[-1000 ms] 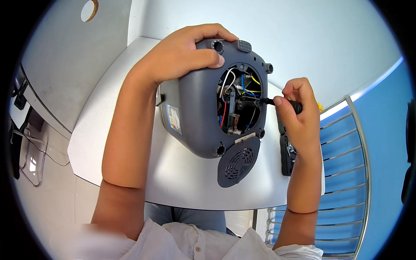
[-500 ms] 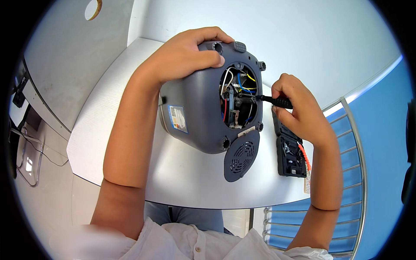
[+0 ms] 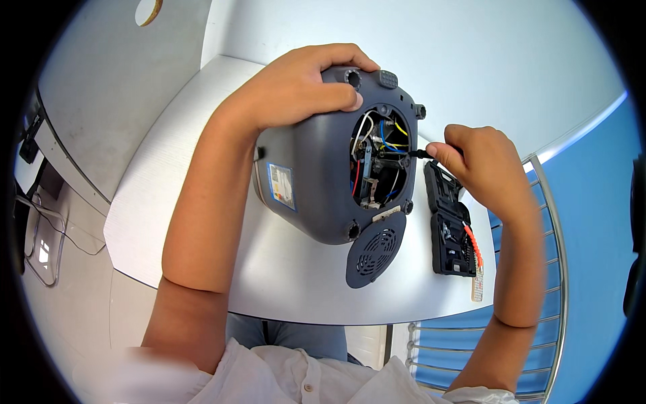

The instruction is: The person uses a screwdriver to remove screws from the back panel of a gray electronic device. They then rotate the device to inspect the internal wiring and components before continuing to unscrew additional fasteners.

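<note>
A dark grey rounded appliance (image 3: 313,175) lies on its side on the white table, its underside facing right. The round opening shows wires (image 3: 380,141) in several colours and metal parts. A slotted vent cover (image 3: 377,252) hangs out at its lower right, resting on the table. My left hand (image 3: 303,87) grips the appliance's top edge, thumb beside a corner foot. My right hand (image 3: 481,165) is closed on a black screwdriver (image 3: 422,154), whose tip reaches the right side of the opening; much of its handle is hidden by my fingers.
An open black tool case (image 3: 449,225) with bits and an orange flexible shaft (image 3: 473,239) lies on the table's (image 3: 168,222) right side. A metal railing (image 3: 552,289) is beyond it. Walls (image 3: 417,34) stand behind; a chair frame (image 3: 47,276) and cable show at left.
My right hand has moved rightward and turned on the screwdriver, its forearm swinging out and uncovering the tool case. Over the last half second, the appliance and my left hand shifted slightly right.
</note>
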`<action>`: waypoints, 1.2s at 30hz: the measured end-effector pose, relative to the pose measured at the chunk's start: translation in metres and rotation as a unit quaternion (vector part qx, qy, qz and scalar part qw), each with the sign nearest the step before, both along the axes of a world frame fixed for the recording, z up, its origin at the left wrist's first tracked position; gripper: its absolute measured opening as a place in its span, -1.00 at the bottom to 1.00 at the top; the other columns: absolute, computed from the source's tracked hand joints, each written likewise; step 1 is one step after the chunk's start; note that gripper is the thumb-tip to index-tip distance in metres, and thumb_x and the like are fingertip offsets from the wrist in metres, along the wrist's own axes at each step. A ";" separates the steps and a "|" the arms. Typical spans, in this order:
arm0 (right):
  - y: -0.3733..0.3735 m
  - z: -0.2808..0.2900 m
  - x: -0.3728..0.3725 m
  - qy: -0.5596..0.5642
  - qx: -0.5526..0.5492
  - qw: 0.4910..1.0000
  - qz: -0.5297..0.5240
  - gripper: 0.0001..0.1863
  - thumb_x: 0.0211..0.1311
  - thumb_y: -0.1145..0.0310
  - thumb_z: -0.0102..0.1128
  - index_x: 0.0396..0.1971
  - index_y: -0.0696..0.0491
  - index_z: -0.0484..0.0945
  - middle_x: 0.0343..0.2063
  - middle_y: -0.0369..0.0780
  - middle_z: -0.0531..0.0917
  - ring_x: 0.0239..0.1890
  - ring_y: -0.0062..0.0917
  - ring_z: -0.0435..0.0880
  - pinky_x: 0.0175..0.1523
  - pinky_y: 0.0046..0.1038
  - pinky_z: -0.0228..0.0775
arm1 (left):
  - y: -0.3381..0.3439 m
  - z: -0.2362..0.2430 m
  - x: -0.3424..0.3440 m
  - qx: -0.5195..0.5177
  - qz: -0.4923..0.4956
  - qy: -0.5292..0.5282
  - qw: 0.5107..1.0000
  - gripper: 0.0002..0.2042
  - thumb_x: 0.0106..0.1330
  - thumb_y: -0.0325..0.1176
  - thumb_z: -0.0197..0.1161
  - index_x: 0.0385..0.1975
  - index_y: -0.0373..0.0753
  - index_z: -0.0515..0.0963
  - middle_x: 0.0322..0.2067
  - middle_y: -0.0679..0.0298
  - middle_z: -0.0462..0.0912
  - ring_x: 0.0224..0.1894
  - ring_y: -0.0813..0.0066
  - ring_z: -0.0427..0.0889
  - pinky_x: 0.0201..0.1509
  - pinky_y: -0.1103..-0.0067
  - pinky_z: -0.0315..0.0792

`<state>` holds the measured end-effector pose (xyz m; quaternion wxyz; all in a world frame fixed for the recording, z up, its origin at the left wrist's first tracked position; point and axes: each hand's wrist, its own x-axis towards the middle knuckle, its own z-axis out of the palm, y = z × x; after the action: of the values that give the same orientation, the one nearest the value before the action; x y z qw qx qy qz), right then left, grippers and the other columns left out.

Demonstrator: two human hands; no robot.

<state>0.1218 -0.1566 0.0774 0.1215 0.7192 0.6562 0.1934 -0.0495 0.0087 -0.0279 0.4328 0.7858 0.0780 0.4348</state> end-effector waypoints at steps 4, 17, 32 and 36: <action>-0.001 -0.002 0.002 0.006 0.001 0.999 0.033 -0.56 0.24 0.02 0.10 -0.60 0.12 0.44 -0.76 -0.13 0.48 -0.62 -0.19 0.49 -0.47 -0.26 0.30 | -0.003 0.002 -0.002 -0.012 -0.004 0.009 1.000 -0.55 -0.01 -0.27 0.16 -0.05 -0.24 0.52 -0.19 0.28 0.58 -0.12 0.51 0.51 0.02 0.59 0.37; -0.006 -0.005 0.009 -0.109 -0.030 0.986 0.121 -0.67 0.22 0.11 0.13 -0.49 0.10 0.46 -0.68 -0.17 0.55 -0.54 -0.27 0.58 -0.43 -0.31 0.38 | -0.009 0.005 -0.001 -0.026 0.012 0.026 0.999 -0.56 0.00 -0.30 0.15 -0.05 -0.24 0.52 -0.17 0.27 0.59 -0.10 0.51 0.52 0.04 0.57 0.39; -0.009 -0.014 0.004 -0.186 -0.027 0.970 0.155 -0.75 0.14 0.21 0.24 -0.41 0.06 0.43 -0.57 -0.26 0.56 -0.41 -0.41 0.59 -0.37 -0.37 0.42 | -0.005 0.001 -0.003 -0.003 0.016 0.011 1.000 -0.57 -0.01 -0.30 0.16 -0.06 -0.23 0.53 -0.18 0.27 0.60 -0.12 0.50 0.53 0.04 0.58 0.39; -0.009 -0.020 0.011 -0.180 0.002 0.970 0.164 -0.77 0.10 0.25 0.27 -0.39 0.03 0.43 -0.54 -0.29 0.55 -0.39 -0.45 0.57 -0.35 -0.38 0.43 | -0.005 0.001 -0.002 -0.007 0.021 0.018 1.000 -0.57 -0.01 -0.31 0.16 -0.06 -0.23 0.53 -0.18 0.28 0.60 -0.12 0.51 0.52 0.04 0.58 0.38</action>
<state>0.1329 -0.1653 0.0573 0.2027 0.5553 0.7322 0.3383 -0.0510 0.0041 -0.0266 0.4280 0.7885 0.1053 0.4290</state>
